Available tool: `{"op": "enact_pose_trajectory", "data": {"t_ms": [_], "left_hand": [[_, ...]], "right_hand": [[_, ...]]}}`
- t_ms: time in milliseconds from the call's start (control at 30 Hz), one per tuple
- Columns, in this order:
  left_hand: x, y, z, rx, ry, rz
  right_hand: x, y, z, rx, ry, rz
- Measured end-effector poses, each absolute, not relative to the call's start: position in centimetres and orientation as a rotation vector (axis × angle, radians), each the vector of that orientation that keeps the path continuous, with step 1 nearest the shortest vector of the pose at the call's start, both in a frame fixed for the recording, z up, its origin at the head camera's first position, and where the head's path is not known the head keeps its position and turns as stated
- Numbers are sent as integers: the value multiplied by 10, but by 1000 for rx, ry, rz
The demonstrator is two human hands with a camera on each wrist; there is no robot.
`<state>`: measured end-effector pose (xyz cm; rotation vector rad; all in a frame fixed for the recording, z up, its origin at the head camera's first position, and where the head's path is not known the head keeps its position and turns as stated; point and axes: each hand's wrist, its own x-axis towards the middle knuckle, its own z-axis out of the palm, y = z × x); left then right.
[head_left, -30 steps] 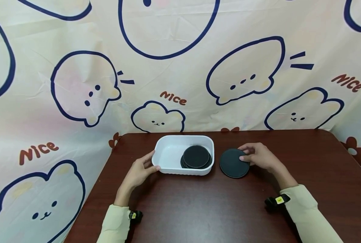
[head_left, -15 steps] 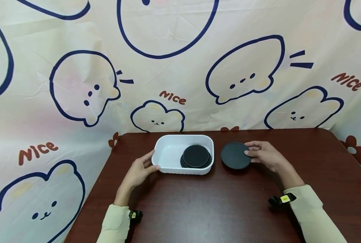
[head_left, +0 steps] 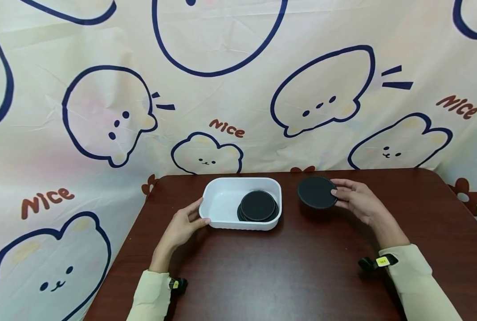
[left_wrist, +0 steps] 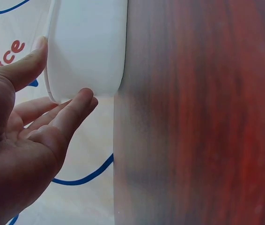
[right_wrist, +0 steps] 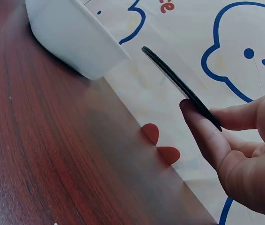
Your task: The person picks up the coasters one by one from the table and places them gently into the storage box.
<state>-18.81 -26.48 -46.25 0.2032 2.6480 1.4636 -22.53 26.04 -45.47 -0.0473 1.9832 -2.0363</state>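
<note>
In the head view my right hand [head_left: 358, 200] pinches a thin round black coaster [head_left: 316, 192] by its right edge. The right wrist view shows that coaster [right_wrist: 179, 84] nearly edge-on between thumb and fingers, raised off the table. My left hand [head_left: 184, 226] grips the left front corner of a white plastic tray [head_left: 220, 203], thumb on one side and fingers round the end. In the left wrist view the thumb and fingers touch the tray's outer wall [left_wrist: 88, 47]. Inside the tray, on its right side, lies a stack of black coasters [head_left: 258, 206].
The tray and hands are over a dark reddish-brown wooden table [head_left: 286, 272]. Behind it hangs a pale cloth [head_left: 254, 98] printed with blue-outlined cartoon bears. A black strap device sits on each wrist.
My right hand has lifted the coaster off the table and moved it back and slightly right. The left hand and tray have stayed in place.
</note>
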Motion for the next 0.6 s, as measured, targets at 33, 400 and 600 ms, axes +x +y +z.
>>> {"op": "enact_pose_trajectory", "data": {"t_ms": [33, 400, 600], "left_hand": [[-188, -265, -462, 205, 2648, 1462], [-187, -266, -462, 178, 2639, 1464], [-186, -265, -461, 193, 2624, 1474]], "right_hand": [[-225, 261, -454, -46, 1981, -2041], [-222, 263, -450, -26, 1956, -2093], [-216, 270, -449, 6, 1982, -2089]]}}
